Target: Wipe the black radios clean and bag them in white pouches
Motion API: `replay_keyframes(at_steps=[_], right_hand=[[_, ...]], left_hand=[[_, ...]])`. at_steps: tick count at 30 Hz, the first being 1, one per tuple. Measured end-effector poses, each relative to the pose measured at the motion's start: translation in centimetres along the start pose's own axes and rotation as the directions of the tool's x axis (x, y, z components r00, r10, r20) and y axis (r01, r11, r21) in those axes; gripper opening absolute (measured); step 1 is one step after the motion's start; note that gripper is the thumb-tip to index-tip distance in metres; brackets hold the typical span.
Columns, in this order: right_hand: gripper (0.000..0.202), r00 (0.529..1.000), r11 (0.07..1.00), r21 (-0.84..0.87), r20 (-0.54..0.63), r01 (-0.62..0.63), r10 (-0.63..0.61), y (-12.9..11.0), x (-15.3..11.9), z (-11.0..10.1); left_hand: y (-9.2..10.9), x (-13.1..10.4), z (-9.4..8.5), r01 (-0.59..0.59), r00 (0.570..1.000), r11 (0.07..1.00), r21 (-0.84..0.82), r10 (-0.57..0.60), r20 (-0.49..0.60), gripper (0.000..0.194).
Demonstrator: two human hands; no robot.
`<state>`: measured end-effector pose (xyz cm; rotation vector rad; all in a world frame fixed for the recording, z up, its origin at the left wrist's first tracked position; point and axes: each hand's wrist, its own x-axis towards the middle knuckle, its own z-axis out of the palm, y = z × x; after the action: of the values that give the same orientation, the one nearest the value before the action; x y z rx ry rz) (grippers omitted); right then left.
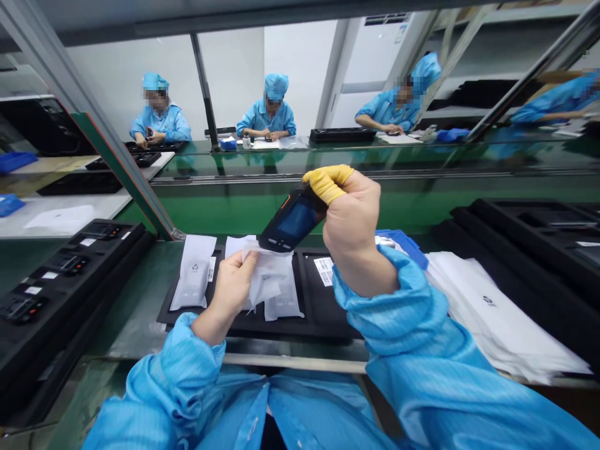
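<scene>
My right hand (349, 209), with yellow finger cots on some fingers, grips a black handheld device (295, 219) by its upper end. The device has a dark screen and an orange side button, and it is tilted with its lower end down to the left. My left hand (234, 278) pinches a thin white translucent bag (267, 275) just under that lower end. Below is a black foam tray (323, 312), where white bags with devices inside lie, one at the left (193, 275) and another (284, 294) partly behind the held bag.
A stack of white bags (497, 312) lies at the right, beside a blue bin (407, 247) and black foam trays (539, 262). At the left a black tray (70, 269) holds several devices. Across the green bench (281, 159), several people in blue work.
</scene>
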<state>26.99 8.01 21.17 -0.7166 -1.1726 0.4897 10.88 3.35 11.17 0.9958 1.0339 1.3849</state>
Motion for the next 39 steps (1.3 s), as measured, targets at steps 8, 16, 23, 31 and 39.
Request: replay_keyframes(at_steps=[8,16,23,31,39], right_hand=[[0.021,0.998,1.000,0.000,0.057,-0.021,0.021,-0.5,-0.4,0.7],[0.024,1.000,0.999,0.026,0.022,-0.022,0.022,-0.9,-0.1,0.4],[0.022,0.999,0.999,0.037,0.028,0.029,-0.030,-1.3,0.7,0.0],[0.024,0.997,0.996,0.054,0.001,0.072,-0.072,-1.2,0.3,0.4],[0.025,0.991,0.991,-0.017,0.000,0.136,-0.136,-2.8,0.4,1.3]], left_hand=[[0.5,-0.5,0.7,0.058,0.995,0.996,0.061,-0.063,0.076,0.046],[0.6,-0.4,0.8,0.049,0.994,0.999,-0.018,-0.047,0.103,0.050],[0.9,-0.2,0.5,-0.009,0.999,1.000,0.008,0.009,-0.038,0.041],[1.1,0.1,0.8,-0.015,0.998,1.000,-0.025,0.014,-0.058,0.036],[0.9,0.3,1.3,-0.063,0.998,0.998,0.011,0.064,-0.028,0.045]])
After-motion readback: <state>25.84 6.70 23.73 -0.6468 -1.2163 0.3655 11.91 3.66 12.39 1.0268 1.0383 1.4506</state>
